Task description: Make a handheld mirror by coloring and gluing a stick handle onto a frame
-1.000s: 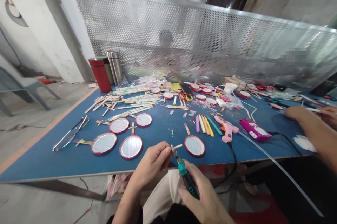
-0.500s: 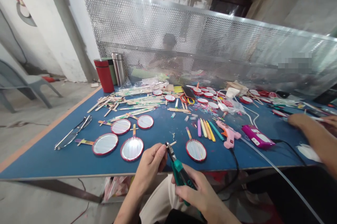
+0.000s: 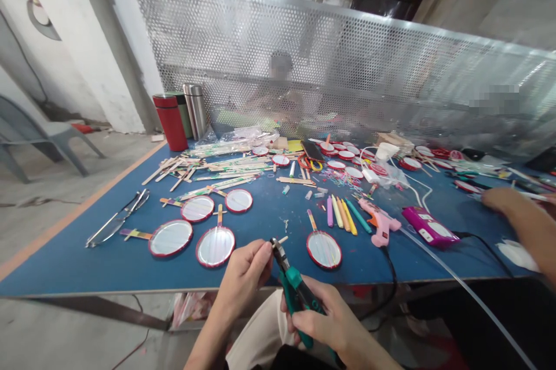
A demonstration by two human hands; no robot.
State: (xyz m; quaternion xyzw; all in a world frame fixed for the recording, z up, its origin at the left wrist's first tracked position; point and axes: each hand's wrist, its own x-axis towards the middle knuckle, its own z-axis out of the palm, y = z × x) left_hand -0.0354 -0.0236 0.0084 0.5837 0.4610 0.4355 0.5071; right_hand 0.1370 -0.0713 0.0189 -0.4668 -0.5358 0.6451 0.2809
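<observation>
My left hand (image 3: 247, 266) pinches a short wooden stick (image 3: 283, 240) just over the table's front edge. Wrapped round the green and black handles of the pliers (image 3: 299, 295) is my right hand (image 3: 324, 315). The jaws of the pliers are at the stick, beside my left fingertips. To the right of the jaws lies a round red-rimmed disc (image 3: 324, 249) with a coloured stick handle. Several similar discs (image 3: 216, 246) lie to the left of my hands. Part of the stick is hidden by my left fingers.
A pink glue gun (image 3: 380, 225), coloured sticks (image 3: 343, 216) and a purple box (image 3: 430, 226) with a cable lie to the right. Wooden sticks (image 3: 182, 170) and a red bottle (image 3: 171, 122) stand or lie at the back left. Another person's arm (image 3: 516, 219) reaches in from the right.
The view has shifted slightly. My hands keep the same hold on the stick and pliers, with little visible movement.
</observation>
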